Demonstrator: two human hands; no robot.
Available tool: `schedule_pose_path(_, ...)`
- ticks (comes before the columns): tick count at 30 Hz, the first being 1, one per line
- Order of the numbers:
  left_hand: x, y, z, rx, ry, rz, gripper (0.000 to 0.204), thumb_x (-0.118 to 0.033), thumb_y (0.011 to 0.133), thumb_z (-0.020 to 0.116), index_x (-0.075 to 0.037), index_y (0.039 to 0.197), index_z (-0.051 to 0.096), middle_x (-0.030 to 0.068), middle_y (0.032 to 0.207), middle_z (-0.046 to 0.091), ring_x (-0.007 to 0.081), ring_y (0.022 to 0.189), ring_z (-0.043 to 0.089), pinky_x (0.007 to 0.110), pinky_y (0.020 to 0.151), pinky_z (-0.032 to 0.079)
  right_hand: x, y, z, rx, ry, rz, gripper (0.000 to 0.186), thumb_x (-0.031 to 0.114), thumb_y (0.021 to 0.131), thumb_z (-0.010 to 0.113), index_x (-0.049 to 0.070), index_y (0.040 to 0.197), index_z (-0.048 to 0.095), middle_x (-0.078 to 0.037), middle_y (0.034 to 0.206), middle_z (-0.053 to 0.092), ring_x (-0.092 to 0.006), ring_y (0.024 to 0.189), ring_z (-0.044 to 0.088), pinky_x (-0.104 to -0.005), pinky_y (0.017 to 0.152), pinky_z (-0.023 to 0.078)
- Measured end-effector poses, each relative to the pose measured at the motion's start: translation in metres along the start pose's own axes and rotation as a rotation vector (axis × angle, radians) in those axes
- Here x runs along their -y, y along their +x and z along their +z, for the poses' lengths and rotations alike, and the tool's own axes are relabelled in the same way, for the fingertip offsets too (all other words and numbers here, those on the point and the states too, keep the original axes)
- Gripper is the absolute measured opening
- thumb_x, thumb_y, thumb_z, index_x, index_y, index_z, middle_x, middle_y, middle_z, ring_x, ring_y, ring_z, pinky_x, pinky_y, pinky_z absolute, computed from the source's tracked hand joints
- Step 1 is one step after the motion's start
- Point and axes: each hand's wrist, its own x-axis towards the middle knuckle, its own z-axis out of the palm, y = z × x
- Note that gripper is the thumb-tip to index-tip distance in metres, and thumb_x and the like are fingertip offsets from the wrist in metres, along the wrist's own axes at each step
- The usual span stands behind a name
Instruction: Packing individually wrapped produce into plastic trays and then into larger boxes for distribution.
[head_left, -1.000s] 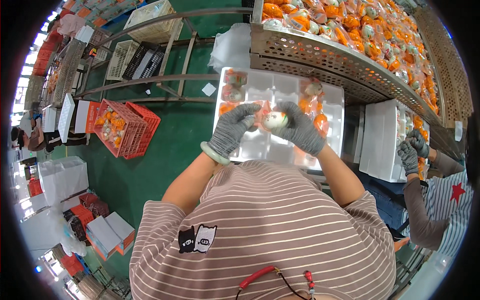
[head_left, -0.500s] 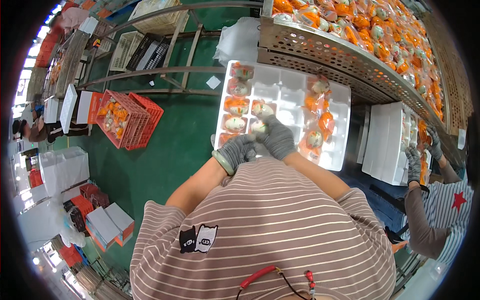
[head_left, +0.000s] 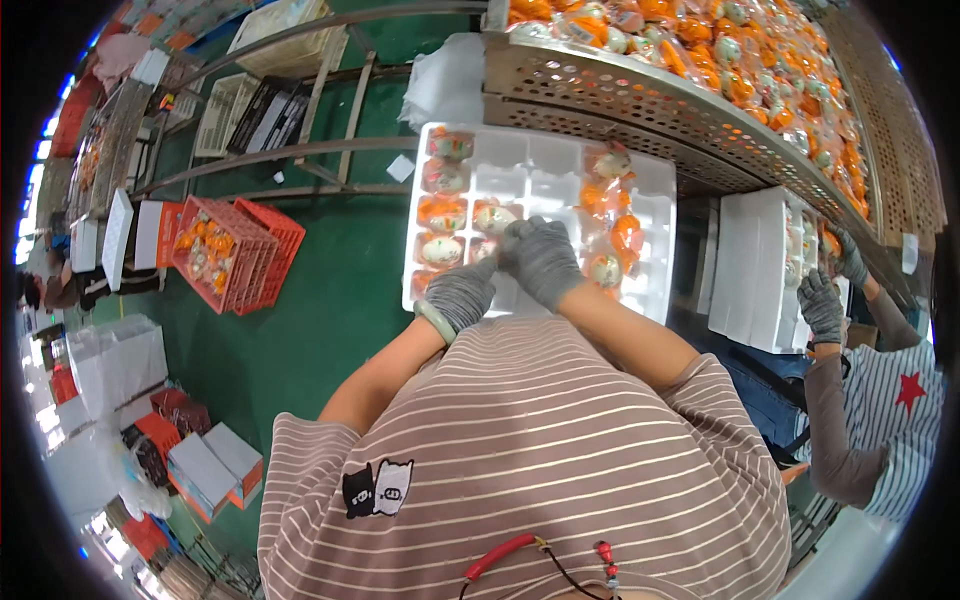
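Observation:
A white foam tray [head_left: 550, 150] with rows of compartments lies before me. Pale egg-shaped pieces with orange parts, wrapped in clear film, fill its left column, such as this wrapped egg [head_left: 440, 250]. Another wrapped egg [head_left: 494, 216] sits in the second column. Just nearer, my gloved right hand [head_left: 543, 262] has its fingers bent against a wrapped egg [head_left: 483, 250], partly covered. My gloved left hand [head_left: 462, 293] is curled over the tray's near left part, its fingertips beside that same egg. Whatever lies under the left fingers is hidden. More wrapped eggs [head_left: 606, 268] form a column toward the right.
A perforated metal bin [head_left: 640, 95] heaped with wrapped pieces stands beyond the tray. At right, a co-worker's gloved hands [head_left: 822, 306] work at another white foam tray [head_left: 745, 270]. Red crates [head_left: 255, 265] stand on the green floor at left, near metal rails [head_left: 390, 143].
The view has shifted, so the tray sits further left in it. My right hand has moved slightly away from my body. My left fingers now stretch closer to the egg under the right hand.

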Motion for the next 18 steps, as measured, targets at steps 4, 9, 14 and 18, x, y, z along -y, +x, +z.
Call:
schedule_pose_path(4, -0.001, 0.014, 0.007, 0.193, 0.183, 0.049, 0.032, -0.015, 0.084, 0.046, -0.003, 0.112, 0.053, 0.0201, 0.089, 0.064, 0.0302, 0.08, 0.064, 0.04, 0.07, 0.049, -0.029, -0.019, -0.06, -0.121, -0.178, 0.256, 0.047, 0.035, 0.076, 0.063, 0.018, 0.119, 0.054, -0.005, 0.13, 0.044, -0.0257, 0.114, 0.045, -0.0521, 0.098, 0.027)
schedule_pose_path(9, -0.009, 0.022, 0.004, 0.25, 0.198, 0.049, 0.03, -0.019, 0.086, 0.045, -0.001, 0.108, 0.056, 0.0184, 0.089, 0.065, 0.0302, 0.081, 0.063, 0.041, 0.071, 0.049, -0.096, -0.026, -0.046, 0.075, -0.3, 0.398, 0.055, 0.034, 0.074, 0.066, 0.018, 0.124, 0.048, -0.008, 0.125, 0.048, -0.0279, 0.112, 0.049, -0.048, 0.096, 0.031)
schedule_pose_path(14, -0.039, 0.012, -0.041, 0.103, -0.561, 0.034, 0.043, -0.024, 0.082, 0.065, -0.005, 0.119, 0.052, 0.0084, 0.093, 0.061, 0.0206, 0.086, 0.062, 0.03, 0.07, 0.049, -0.087, -0.024, -0.077, -0.252, 1.004, 0.373, 0.047, 0.029, 0.077, 0.067, 0.005, 0.115, 0.053, -0.009, 0.097, 0.062, -0.0212, 0.08, 0.061, -0.0334, 0.068, 0.05)
schedule_pose_path(18, -0.051, 0.024, -0.045, -0.159, -1.292, 0.167, 0.058, -0.022, 0.08, 0.069, -0.006, 0.129, 0.043, 0.0085, 0.106, 0.055, 0.0171, 0.093, 0.058, 0.025, 0.068, 0.05, -0.046, -0.019, -0.09, -0.018, 1.771, 0.651, 0.037, 0.034, 0.084, 0.062, 0.004, 0.105, 0.058, -0.007, 0.086, 0.062, -0.0117, 0.068, 0.059, -0.0261, 0.06, 0.05)
